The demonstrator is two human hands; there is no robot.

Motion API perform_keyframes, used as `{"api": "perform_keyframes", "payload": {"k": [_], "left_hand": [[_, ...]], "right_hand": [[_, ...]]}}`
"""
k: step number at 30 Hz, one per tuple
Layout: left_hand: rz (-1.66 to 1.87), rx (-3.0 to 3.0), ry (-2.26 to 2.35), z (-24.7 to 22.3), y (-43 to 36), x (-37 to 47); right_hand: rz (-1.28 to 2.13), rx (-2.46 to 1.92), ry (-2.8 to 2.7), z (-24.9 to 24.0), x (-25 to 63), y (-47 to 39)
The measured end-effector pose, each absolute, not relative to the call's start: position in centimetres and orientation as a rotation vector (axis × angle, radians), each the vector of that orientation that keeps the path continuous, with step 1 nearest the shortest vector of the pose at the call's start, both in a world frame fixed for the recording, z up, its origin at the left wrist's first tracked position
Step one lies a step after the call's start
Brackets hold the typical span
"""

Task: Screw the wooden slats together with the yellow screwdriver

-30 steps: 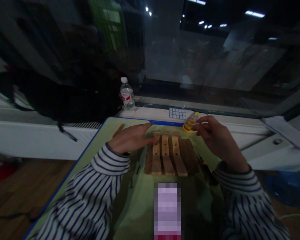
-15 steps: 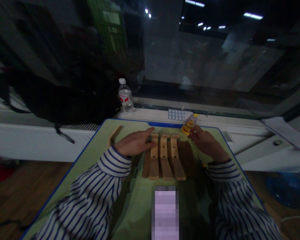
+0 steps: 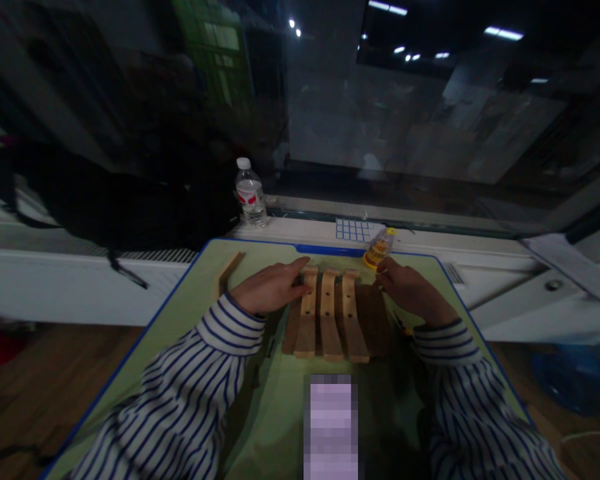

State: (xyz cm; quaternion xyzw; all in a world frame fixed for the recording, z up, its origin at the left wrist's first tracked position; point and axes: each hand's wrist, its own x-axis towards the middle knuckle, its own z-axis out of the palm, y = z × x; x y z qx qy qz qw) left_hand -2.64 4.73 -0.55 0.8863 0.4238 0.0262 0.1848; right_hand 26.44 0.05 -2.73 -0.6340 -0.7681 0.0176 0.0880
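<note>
Three curved wooden slats (image 3: pixel 327 313) with dark holes lie side by side over a flat brown board (image 3: pixel 373 317). My left hand (image 3: pixel 273 285) reaches in from the left, its thumb on the leftmost slat (image 3: pixel 308 327) and its index finger stretched past the slat's far end. Beyond the board's far right corner, my right hand (image 3: pixel 405 287) has thumb and fingertips pinched together. Whatever lies between those fingertips is too small and dark to make out. A clear cone-shaped container (image 3: pixel 379 248) with a yellow base and yellow contents stands just behind my right hand.
Another wooden piece (image 3: pixel 227 272) lies at the table's far left. Two dark, thin screw-like pieces (image 3: pixel 256 377) are near my left sleeve. The green table (image 3: pixel 190 400) has a blue rim. A water bottle (image 3: pixel 251 197) and a blue-gridded sheet (image 3: pixel 353 230) occupy the sill.
The near ends of the slats have shifted slightly left. My right hand's fingertips have moved a little down and left, closer to the board's corner. My left hand stays nearly in place.
</note>
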Motion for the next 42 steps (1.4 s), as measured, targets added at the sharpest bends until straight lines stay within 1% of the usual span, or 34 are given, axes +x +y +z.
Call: {"api": "perform_keyframes", "payload": {"k": [7,14,21,28,33,42], "left_hand": [[0.047,2.490,1.206,-1.0,5.0,-2.6],[0.057,2.528,1.232,-0.8,4.9,-2.7],[0.282,2.646,1.254,-0.3,4.2,-2.3],[0.461,2.729,1.188,-0.7,3.9,-1.2],[0.452,2.732,1.218,-1.0,3.7,-0.8],[0.461,2.757,1.247,-0.9,3.6,-1.0]], "right_hand": [[-0.012,-1.898,-2.234,-2.5,26.7,0.0],[-0.022,-1.826,-2.139,-0.6,26.7,-1.1],[0.146,-1.562,-2.104,1.0,24.9,-2.3],[0.261,-1.511,-1.987,-1.3,23.3,-3.6],[0.229,-1.513,-1.923,-2.6,22.3,-3.7],[0.151,-1.572,-2.024,-3.8,21.5,-3.3]]}}
